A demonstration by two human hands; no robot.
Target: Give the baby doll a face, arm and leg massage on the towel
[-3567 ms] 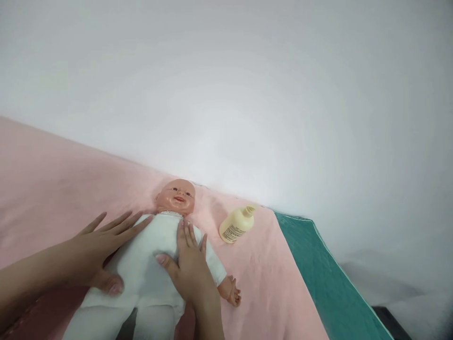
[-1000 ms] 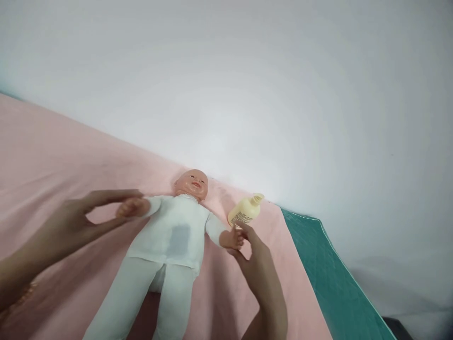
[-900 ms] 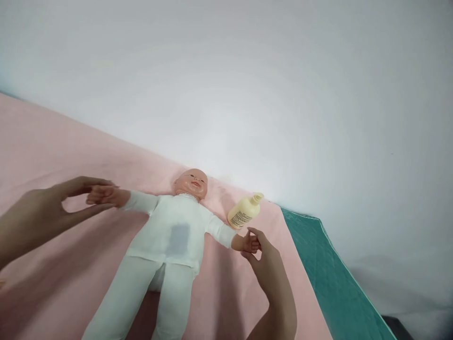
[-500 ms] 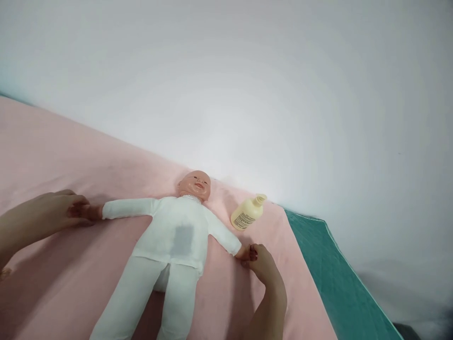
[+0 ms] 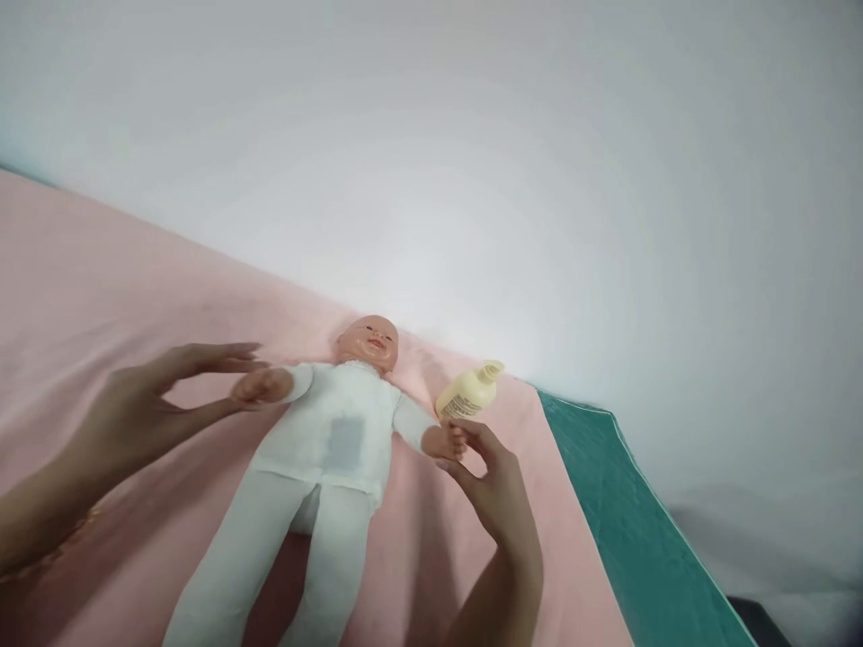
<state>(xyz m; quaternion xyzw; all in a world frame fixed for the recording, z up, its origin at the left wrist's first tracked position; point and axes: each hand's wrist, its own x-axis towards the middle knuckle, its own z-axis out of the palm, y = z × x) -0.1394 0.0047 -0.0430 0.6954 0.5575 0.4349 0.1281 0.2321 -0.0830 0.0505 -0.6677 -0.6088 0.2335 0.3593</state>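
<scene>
A baby doll [image 5: 300,436] in a white top and white trousers lies on its back, arms raised to either side and legs toward me. My left hand [image 5: 158,395] has its thumb under the doll's hand on the left and its fingers stretched over it, a loose hold. Thumb and fingers of my right hand [image 5: 492,476] pinch the doll's other hand. A grey patch [image 5: 346,443] marks the top's front. Just behind my right fingers, a pale yellow pump bottle [image 5: 472,391] stands partly covered by them.
Beneath the doll spreads a pink cloth [image 5: 87,296], and a green surface [image 5: 627,485] shows at its right. A white wall [image 5: 431,162] rises right behind the doll's head. Something dark [image 5: 759,620] is at the bottom right corner.
Both my hands have moved inward and up with the doll's hands. The doll's arms, stretched out before, are now bent up from the cloth, and my left fingers have straightened.
</scene>
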